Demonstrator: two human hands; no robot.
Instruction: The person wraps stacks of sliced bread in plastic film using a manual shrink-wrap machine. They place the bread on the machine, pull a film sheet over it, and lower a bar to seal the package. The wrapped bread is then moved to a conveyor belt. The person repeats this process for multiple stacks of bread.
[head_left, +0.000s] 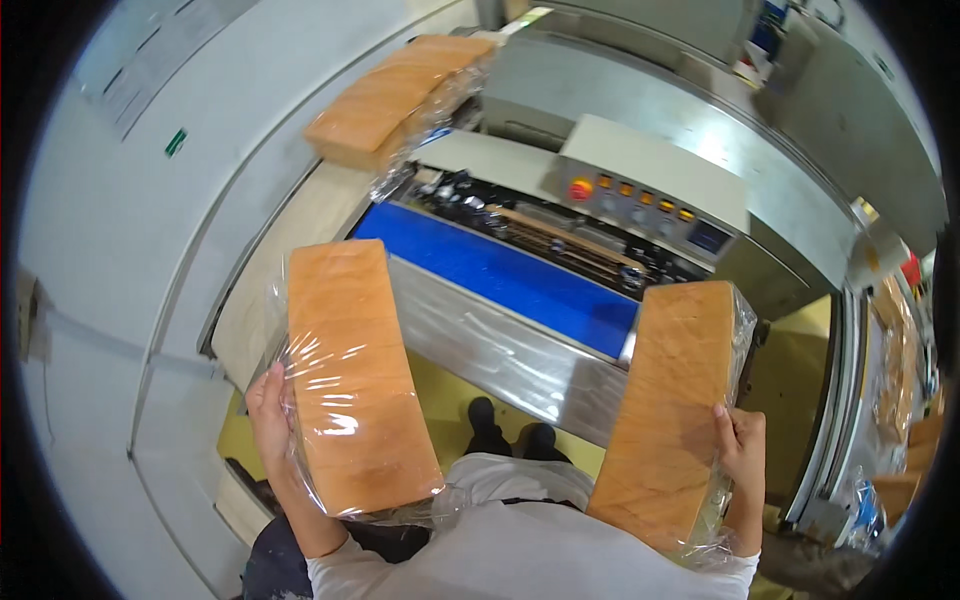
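My left hand (270, 412) grips the outer side of a long orange-brown loaf (358, 375) in clear plastic film. The loaf stands nearly upright in the picture, its far end close to the left end of a blue conveyor belt (495, 277). On the other side, my right hand (741, 444) holds a second film-wrapped loaf (671, 405) by its outer edge, thumb on the near face. Loose film bunches at the lower ends of both loaves. The belt runs between them along a band sealing machine (652, 172). The fingers behind each loaf are hidden.
More wrapped loaves (397, 97) lie on the pale surface (277, 247) beyond the belt's left end. The sealer has lit switches and a red knob (580, 189). A steel ledge (510, 352) fronts the belt. Wrapped goods (892, 367) sit at far right; a white wall (90, 247) bounds the left.
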